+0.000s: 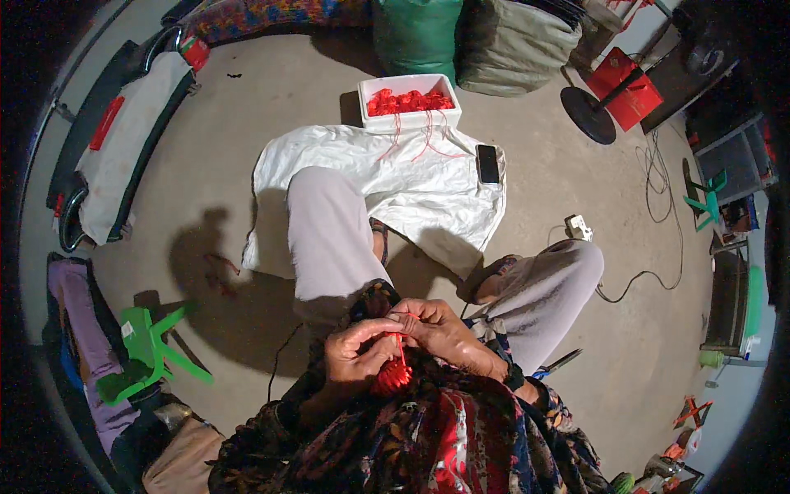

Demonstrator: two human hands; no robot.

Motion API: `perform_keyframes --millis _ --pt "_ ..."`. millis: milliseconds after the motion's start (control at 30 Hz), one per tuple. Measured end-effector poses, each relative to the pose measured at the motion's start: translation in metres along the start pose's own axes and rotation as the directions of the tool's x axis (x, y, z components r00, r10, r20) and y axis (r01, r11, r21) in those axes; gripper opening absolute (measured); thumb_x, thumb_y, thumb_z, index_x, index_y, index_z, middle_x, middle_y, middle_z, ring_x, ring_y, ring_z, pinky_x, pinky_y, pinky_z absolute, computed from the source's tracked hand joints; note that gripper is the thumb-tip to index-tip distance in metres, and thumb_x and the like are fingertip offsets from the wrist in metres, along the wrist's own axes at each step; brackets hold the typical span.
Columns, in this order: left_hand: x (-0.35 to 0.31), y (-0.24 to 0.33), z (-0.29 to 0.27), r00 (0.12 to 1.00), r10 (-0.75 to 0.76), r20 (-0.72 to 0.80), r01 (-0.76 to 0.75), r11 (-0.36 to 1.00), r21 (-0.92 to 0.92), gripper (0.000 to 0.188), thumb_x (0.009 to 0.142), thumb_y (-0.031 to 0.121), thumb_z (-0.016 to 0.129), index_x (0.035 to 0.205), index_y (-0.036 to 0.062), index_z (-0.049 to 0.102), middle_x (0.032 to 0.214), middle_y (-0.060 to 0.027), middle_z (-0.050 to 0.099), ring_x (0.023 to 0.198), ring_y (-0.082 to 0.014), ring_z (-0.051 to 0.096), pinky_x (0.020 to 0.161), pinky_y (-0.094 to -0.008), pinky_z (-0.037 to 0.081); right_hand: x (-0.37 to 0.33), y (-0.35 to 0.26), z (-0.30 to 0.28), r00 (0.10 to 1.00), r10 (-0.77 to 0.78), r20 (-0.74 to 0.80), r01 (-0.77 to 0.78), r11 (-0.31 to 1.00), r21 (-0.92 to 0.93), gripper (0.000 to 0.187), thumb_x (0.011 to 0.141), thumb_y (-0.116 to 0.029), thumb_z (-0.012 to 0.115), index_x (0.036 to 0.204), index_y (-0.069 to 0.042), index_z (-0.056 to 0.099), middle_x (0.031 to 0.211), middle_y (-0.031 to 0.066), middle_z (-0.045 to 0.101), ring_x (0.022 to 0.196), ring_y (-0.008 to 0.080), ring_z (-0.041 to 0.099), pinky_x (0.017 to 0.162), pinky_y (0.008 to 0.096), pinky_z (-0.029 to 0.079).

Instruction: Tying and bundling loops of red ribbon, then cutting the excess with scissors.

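Above my lap, my left hand (355, 354) and my right hand (444, 333) meet with thumbs and fingertips pinched close together. Between them runs a thin red cord (402, 350), gripped at the fingertips of both. A shiny red ribbed bundle (392, 379) hangs just below the fingers, against the dark patterned clothing. Whether the cord is knotted or looped there is too small to make out. Farther off, a white box (407, 123) holds several red pieces like the bundle, and red strings trail over its near side.
A white sheet (329, 148) lies on the floor under the box, with a black phone (488, 164) on it. Scissors or pliers-like handles (564, 362) show by my right leg. Green stool (148, 354) at left; power strip (578, 228) and cable at right; sacks (518, 49) behind.
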State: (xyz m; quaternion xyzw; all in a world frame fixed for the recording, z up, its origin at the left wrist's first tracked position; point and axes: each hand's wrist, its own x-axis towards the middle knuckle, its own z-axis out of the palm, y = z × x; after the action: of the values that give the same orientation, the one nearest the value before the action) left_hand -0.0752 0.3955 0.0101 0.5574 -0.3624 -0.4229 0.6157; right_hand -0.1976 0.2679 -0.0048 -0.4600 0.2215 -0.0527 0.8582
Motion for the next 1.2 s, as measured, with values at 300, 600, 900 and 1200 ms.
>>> perform_keyframes --millis 300,600,900,1200 --pt "-0.005 -0.01 -0.003 0.99 -0.127 -0.055 0.126 0.992 -0.015 0.006 0.084 -0.002 0.063 0.089 -0.0014 0.062 0.082 -0.0047 0.067 0.074 -0.0078 0.061 0.069 -0.0236 0.051 -0.001 -0.009 0.002 0.999 0.01 -0.041 -0.011 1.0 -0.025 0.021 0.096 -0.023 0.055 0.1 -0.004 0.061 0.086 -0.0018 0.062 0.076 0.0051 0.056 0.066 0.0211 0.046" --pt "0.003 0.008 -0.003 0.947 -0.316 -0.063 0.317 0.949 -0.002 0.007 0.082 0.006 0.064 0.085 -0.0001 0.062 0.073 -0.0041 0.067 0.069 -0.0093 0.063 0.063 -0.0263 0.051 -0.007 -0.021 0.006 0.999 0.002 -0.034 -0.001 1.0 0.016 0.018 0.094 -0.018 0.059 0.102 -0.002 0.06 0.083 -0.0011 0.063 0.073 0.0064 0.057 0.066 0.0216 0.047" --pt "0.01 0.001 -0.015 0.959 -0.277 0.063 0.276 0.961 0.017 0.011 0.084 0.006 0.056 0.078 0.0002 0.062 0.077 -0.0054 0.063 0.07 -0.0136 0.06 0.065 -0.0271 0.048 -0.004 -0.011 -0.002 0.999 -0.028 0.043 0.028 1.0 -0.01 0.015 0.094 -0.014 0.059 0.1 0.0 0.062 0.086 0.0023 0.065 0.079 0.0072 0.058 0.07 0.0214 0.045" --pt "0.01 -0.02 -0.024 0.973 -0.128 0.189 0.129 0.992 0.007 0.017 0.089 0.01 0.051 0.082 -0.0008 0.063 0.081 -0.0068 0.063 0.077 -0.0137 0.06 0.072 -0.0278 0.047 -0.006 -0.013 -0.001 0.996 -0.077 0.046 0.077 0.997 0.012 0.017 0.091 -0.01 0.061 0.104 0.0 0.06 0.088 0.0039 0.066 0.08 0.009 0.06 0.072 0.0224 0.048"
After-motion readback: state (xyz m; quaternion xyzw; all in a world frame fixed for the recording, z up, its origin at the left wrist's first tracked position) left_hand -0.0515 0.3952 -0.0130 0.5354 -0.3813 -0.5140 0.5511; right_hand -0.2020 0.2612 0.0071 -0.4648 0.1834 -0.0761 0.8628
